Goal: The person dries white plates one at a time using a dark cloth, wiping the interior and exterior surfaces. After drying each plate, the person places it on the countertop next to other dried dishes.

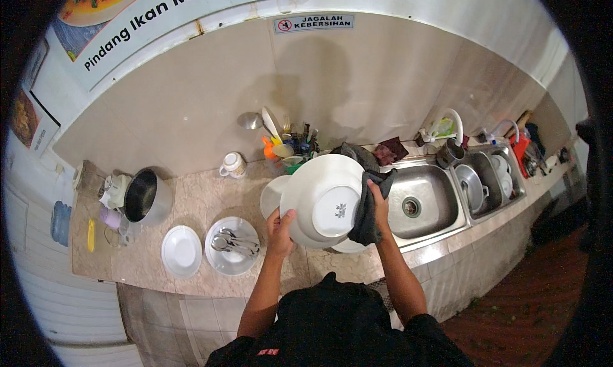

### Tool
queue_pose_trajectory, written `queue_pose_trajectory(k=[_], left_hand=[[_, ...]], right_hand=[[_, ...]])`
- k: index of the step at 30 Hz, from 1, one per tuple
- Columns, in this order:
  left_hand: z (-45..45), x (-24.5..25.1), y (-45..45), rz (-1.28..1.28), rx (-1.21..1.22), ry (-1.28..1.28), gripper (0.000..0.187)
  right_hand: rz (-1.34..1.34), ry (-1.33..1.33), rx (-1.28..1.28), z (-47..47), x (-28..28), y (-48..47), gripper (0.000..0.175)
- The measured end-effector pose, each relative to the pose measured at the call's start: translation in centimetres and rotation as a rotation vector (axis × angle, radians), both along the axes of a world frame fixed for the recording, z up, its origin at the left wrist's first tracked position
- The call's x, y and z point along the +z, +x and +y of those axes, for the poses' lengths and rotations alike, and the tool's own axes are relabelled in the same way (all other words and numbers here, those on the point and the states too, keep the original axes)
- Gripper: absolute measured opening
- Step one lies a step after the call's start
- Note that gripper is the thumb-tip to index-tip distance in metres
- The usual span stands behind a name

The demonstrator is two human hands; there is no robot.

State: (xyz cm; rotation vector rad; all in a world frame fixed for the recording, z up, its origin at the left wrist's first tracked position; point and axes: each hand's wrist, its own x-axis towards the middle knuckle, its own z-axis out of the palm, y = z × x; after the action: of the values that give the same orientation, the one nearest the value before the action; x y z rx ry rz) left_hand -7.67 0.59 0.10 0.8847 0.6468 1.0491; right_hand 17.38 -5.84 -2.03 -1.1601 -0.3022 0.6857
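A large white bowl is held up in front of me, tilted so its underside and foot ring face me. My left hand grips its left rim, thumb on the outer surface. On the right side, my right hand presses a dark grey cloth against the bowl. Behind the bowl, partly hidden, a white dish shows at the left, and another white dish lies below on the counter. Left of my left hand, a plate holds several metal spoons, beside a white oval dish.
A double-basin steel sink with pots and dishes is at the right. Along the wall stand a utensil holder, a white mug and dark red cloths. A deep pot and cups stand on the counter's left part.
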Motion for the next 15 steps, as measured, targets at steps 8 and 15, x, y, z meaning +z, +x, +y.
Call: queue_pose_trajectory(k=[8,15], left_hand=[[1.8,3.9,0.7,0.229,-0.184,0.053,0.037],[0.7,4.8,1.2,0.264,-0.115,0.186,0.034]], right_hand=[[-0.163,-0.076,0.246,-0.5,2.2,1.0,0.039],[-0.534,-0.261,0.405,-0.8,7.5,-2.1,0.056]])
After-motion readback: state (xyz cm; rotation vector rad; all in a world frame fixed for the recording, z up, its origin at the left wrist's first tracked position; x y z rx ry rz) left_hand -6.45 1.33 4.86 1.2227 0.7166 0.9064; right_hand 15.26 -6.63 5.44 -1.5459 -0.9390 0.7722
